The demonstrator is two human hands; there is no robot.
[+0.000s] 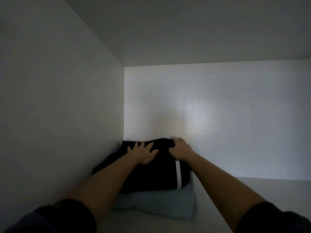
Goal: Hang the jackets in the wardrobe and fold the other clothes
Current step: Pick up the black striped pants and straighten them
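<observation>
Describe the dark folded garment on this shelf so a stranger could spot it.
Look into the white wardrobe compartment, at its back left corner, where two folded pieces are stacked. The black garment is the top one. A white stripe marks it; the piece beneath is pale blue.

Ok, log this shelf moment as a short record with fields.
place: wardrobe shelf, stack against the left wall
top item: folded black garment with a white stripe
under it: folded light blue garment
left hand: flat on the black garment, fingers spread
right hand: grips the black garment's far right corner
</observation>
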